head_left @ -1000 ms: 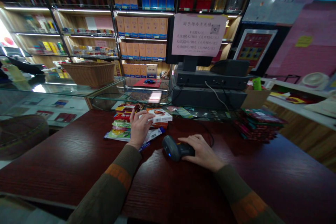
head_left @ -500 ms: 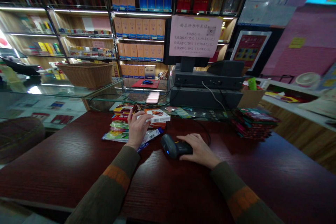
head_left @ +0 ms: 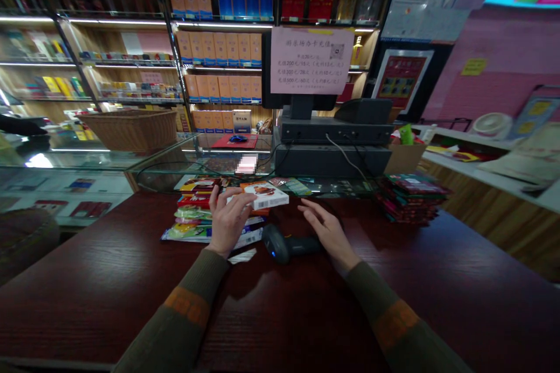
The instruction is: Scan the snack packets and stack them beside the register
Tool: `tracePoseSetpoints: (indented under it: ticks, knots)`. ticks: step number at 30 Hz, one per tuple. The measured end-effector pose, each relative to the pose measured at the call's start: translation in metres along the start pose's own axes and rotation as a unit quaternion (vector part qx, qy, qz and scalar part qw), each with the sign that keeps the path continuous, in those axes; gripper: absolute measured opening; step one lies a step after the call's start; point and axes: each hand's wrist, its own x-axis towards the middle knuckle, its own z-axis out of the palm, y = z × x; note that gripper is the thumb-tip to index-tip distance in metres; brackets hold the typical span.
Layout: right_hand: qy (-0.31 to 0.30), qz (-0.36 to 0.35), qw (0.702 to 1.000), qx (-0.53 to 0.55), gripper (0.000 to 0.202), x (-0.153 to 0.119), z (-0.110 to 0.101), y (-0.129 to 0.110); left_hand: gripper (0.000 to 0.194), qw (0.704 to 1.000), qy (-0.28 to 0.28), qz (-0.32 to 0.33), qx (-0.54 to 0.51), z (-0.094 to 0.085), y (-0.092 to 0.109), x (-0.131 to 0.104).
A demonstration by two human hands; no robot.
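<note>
My left hand (head_left: pixel 230 217) is over a group of snack packets (head_left: pixel 190 229), its fingers on the near left end of a white and orange box (head_left: pixel 268 195) and seemingly gripping it. To its right a black barcode scanner (head_left: pixel 286 245) lies on the dark wooden table (head_left: pixel 271 315), a blue light on its head. Just beyond the scanner's handle, my right hand (head_left: pixel 327 232) hovers with fingers stretched out and holds nothing. A small white piece (head_left: pixel 242 256) lies below my left wrist.
A stack of dark red and green packets (head_left: pixel 413 198) stands at the right. Behind the table are a monitor with a pink paper sign (head_left: pixel 308 61), a glass counter, a wicker basket (head_left: pixel 133 130) and lit shelves of boxes.
My right hand has let go of the scanner and risen, its fingers now pointing forward. The white and orange box sits slightly farther right from my left hand.
</note>
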Motion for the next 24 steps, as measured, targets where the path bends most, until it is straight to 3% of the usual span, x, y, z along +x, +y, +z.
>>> tracePoseSetpoints:
  ticks: [9,15,24]
  knots:
    - [0.076,0.107,0.982,0.138,0.05,0.006,0.006,-0.013,0.023,0.997,-0.006,0.077,-0.022,0.009,0.021,0.001]
    - [0.091,0.12,0.97,0.188,0.037,0.005,0.005,-0.016,0.021,0.994,-0.031,0.104,-0.03,0.011,0.032,0.002]
    - [0.148,0.25,0.91,0.296,0.031,-0.007,-0.012,-0.027,0.024,0.983,-0.041,0.171,-0.053,0.014,0.058,0.01]
